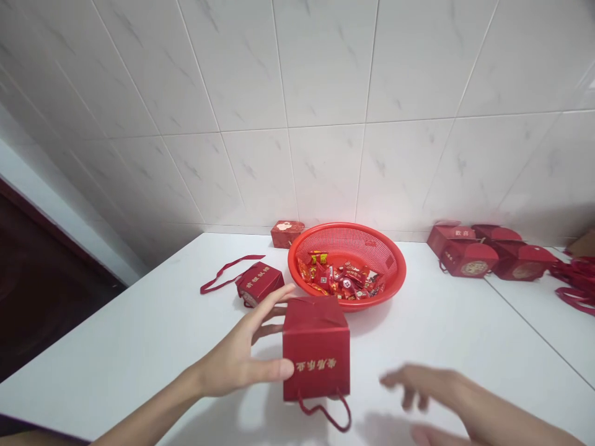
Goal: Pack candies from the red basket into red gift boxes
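Note:
My left hand (pixel 239 353) grips the left side of a red candy box (pixel 317 365), thumb on the front face and fingers behind. The box is upside down: its gold lettering reads inverted, and a dark red cord handle (pixel 328 416) dangles from its lower end. Folded flaps show on the upper face. To the right, apart from the box, my right hand (pixel 432 393) hangs over the table with fingers spread, a little blurred and holding nothing. Just behind the box stands a red plastic basket (pixel 395 266) with wrapped candies (pixel 346 279) inside.
Left of the basket lies another red box (pixel 260 284) with a ribbon (pixel 223 285). A small patterned box (pixel 287 234) sits by the tiled wall (pixel 325 173). Several red boxes (pixel 467 257) and a heap of red ribbons (pixel 576 279) occupy the right of the white table (pixel 186 310).

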{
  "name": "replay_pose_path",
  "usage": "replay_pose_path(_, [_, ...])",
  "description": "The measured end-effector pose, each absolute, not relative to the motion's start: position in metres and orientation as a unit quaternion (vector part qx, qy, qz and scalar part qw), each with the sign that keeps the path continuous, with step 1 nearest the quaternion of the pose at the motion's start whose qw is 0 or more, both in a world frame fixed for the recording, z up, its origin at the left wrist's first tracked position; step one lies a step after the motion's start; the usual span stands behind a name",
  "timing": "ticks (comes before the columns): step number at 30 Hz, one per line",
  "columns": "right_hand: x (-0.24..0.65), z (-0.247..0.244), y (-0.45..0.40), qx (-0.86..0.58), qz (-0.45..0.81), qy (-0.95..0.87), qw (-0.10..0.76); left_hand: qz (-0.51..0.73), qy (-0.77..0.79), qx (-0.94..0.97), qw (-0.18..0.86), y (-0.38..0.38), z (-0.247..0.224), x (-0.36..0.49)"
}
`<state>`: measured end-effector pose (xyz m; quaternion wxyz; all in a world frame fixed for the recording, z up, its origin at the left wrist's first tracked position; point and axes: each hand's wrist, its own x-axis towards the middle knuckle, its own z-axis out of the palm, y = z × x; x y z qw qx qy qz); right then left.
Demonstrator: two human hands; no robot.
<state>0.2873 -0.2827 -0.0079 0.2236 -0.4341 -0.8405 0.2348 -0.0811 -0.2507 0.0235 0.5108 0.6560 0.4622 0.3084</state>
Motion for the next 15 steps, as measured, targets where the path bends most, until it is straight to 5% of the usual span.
replay_pose_path(6, [0.240,0.009,-0.253,-0.354,0.244,-0.876,0.218,0.309,0.462,0.369,0.745,-0.248,0.011,-0.055])
replay_pose_path(15, [0.196,-0.021,-0.245,-0.328,0.203,-0.884,0.265,0.161,0.447,0.299,0.827,-0.242,-0.026,-0.062])
